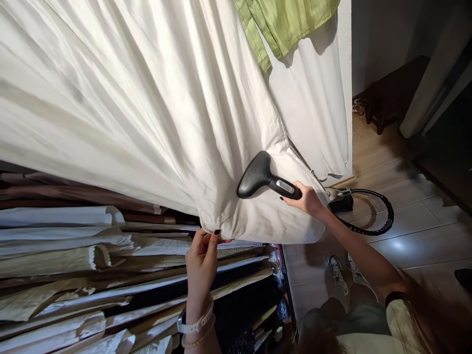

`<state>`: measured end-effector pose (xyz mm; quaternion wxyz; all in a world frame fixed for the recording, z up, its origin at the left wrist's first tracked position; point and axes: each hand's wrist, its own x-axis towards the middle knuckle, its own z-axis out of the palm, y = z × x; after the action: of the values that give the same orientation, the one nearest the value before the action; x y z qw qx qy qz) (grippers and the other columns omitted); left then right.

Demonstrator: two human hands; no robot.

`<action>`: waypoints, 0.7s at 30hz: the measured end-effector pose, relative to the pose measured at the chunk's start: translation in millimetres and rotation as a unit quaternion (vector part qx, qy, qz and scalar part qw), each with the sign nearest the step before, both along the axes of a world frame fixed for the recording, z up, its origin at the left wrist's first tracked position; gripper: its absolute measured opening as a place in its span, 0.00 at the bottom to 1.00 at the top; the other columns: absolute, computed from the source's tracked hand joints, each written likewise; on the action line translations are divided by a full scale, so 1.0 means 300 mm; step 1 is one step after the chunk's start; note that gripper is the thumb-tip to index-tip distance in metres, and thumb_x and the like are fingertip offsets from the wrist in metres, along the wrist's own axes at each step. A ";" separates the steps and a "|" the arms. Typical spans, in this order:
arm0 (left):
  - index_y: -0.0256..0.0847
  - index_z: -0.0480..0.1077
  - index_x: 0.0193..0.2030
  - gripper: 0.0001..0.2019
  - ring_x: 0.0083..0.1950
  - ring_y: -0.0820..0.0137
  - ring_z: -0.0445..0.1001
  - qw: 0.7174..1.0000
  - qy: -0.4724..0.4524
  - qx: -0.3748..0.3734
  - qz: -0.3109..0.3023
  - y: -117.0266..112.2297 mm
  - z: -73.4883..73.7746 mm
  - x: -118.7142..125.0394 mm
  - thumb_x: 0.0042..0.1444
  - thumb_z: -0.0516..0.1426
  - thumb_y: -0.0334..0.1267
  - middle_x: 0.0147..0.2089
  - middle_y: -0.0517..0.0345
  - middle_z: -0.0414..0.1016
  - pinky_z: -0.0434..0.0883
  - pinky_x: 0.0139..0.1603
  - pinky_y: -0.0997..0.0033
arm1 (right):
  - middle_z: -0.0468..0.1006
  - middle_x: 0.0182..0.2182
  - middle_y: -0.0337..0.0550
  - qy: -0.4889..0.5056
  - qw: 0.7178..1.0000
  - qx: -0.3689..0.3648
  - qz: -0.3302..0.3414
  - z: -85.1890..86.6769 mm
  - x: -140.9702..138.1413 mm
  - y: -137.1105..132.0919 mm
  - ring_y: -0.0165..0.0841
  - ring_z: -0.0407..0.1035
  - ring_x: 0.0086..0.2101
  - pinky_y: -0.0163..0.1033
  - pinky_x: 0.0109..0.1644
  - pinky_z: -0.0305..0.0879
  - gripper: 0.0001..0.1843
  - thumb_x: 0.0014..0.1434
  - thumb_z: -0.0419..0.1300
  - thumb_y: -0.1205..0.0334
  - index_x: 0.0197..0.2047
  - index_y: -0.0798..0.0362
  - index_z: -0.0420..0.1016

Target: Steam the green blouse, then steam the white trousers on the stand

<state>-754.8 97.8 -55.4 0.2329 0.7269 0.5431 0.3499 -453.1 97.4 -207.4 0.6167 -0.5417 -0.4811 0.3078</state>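
A long white garment with soft folds spreads over most of the view. Its hem is pinched between the thumb and fingers of my left hand, which wears a white watch and a bracelet. My right hand grips the handle of a black garment steamer head. The wide end of the steamer head lies against or very close to the white cloth near the hem. My right fingers wrap round the handle's far end.
Many garments hang packed together at lower left. A green garment hangs at the top, over white cloth. The steamer's black ribbed hose loops above the tiled floor. A dark stool stands at upper right.
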 end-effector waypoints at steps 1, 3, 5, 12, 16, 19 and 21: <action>0.42 0.69 0.43 0.18 0.33 0.67 0.78 1.000 0.006 0.001 0.001 0.001 0.004 -0.004 0.61 0.61 0.55 0.33 0.58 0.76 0.74 0.41 0.69 | 0.76 0.30 0.40 -0.004 1.000 0.001 0.000 -0.017 -0.012 0.007 0.33 0.69 0.30 0.37 0.33 0.63 0.22 0.50 0.67 0.43 0.39 0.52 0.72; 0.41 0.70 0.43 0.18 0.34 0.67 0.78 1.000 0.019 0.003 -0.003 0.002 0.012 -0.010 0.61 0.61 0.55 0.33 0.58 0.77 0.74 0.40 0.69 | 0.76 0.29 0.40 -0.014 1.000 0.001 0.000 -0.049 -0.035 0.023 0.33 0.68 0.29 0.37 0.32 0.63 0.22 0.50 0.67 0.43 0.37 0.52 0.73; 0.41 0.70 0.44 0.19 0.33 0.67 0.78 1.000 0.028 0.010 -0.008 0.002 0.021 -0.014 0.61 0.61 0.56 0.33 0.57 0.77 0.73 0.39 0.70 | 0.75 0.27 0.39 -0.022 1.000 -0.007 0.001 -0.076 -0.056 0.040 0.33 0.68 0.28 0.37 0.32 0.63 0.21 0.49 0.67 0.42 0.35 0.52 0.73; 0.40 0.70 0.43 0.19 0.32 0.69 0.77 0.999 0.032 0.024 0.009 0.016 0.037 -0.040 0.60 0.61 0.56 0.33 0.58 0.77 0.73 0.41 0.70 | 0.78 0.27 0.38 -0.041 0.993 -0.098 0.052 -0.191 -0.118 0.091 0.33 0.71 0.30 0.35 0.35 0.64 0.21 0.48 0.68 0.43 0.36 0.50 0.75; 0.39 0.71 0.42 0.19 0.32 0.70 0.75 0.999 0.026 0.030 0.020 0.028 0.037 -0.063 0.60 0.62 0.55 0.33 0.58 0.76 0.72 0.39 0.71 | 0.80 0.30 0.39 -0.050 0.981 -0.161 0.098 -0.260 -0.146 0.116 0.33 0.73 0.32 0.34 0.35 0.64 0.21 0.49 0.68 0.42 0.37 0.50 0.75; 0.39 0.70 0.38 0.19 0.31 0.72 0.74 0.999 0.020 0.030 0.025 0.032 0.040 -0.070 0.60 0.62 0.55 0.32 0.58 0.75 0.72 0.38 0.72 | 0.80 0.32 0.40 -0.060 0.975 -0.176 0.122 -0.311 -0.179 0.147 0.34 0.74 0.33 0.34 0.35 0.63 0.21 0.52 0.67 0.42 0.38 0.50 0.75; 0.39 0.71 0.38 0.19 0.31 0.72 0.73 0.999 0.014 0.027 0.031 0.035 0.044 -0.072 0.59 0.63 0.55 0.32 0.58 0.75 0.72 0.37 0.73 | 0.81 0.34 0.42 -0.080 0.970 -0.192 0.128 -0.354 -0.211 0.172 0.35 0.75 0.36 0.34 0.36 0.63 0.21 0.53 0.68 0.42 0.39 0.51 0.75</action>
<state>-776.3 108.2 -42.3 0.1944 0.7208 0.5587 0.3613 -516.5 148.9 -313.7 0.4162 -0.6070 -0.5262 0.4259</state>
